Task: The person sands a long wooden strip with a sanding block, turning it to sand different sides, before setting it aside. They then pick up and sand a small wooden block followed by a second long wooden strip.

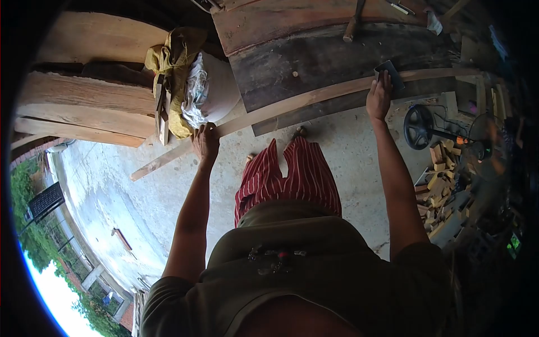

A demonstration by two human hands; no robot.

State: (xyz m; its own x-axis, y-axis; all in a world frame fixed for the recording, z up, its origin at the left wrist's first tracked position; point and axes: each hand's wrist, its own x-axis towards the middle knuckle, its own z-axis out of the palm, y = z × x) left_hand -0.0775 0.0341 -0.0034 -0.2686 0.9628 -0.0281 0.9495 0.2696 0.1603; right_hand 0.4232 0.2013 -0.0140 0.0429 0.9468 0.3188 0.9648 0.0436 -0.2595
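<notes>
A long, narrow wooden strip point(297, 101) runs across the front edge of a dark workbench board point(269, 73), with its left end sticking out over the floor. My left hand point(206, 141) is closed around the strip near that overhanging end. Farther along, on the right, my right hand point(380, 98) presses a dark sheet of sandpaper point(396, 78) onto the strip's upper face. The fingers cover part of the sheet.
A hammer point(352, 27) lies at the back of the bench. Left of it stand a yellow sack point(178, 84) and thick timber slabs point(90, 98). On the right are a black wheel-shaped part point(418, 127) and a heap of wood offcuts point(443, 180). Concrete floor point(359, 174) lies below.
</notes>
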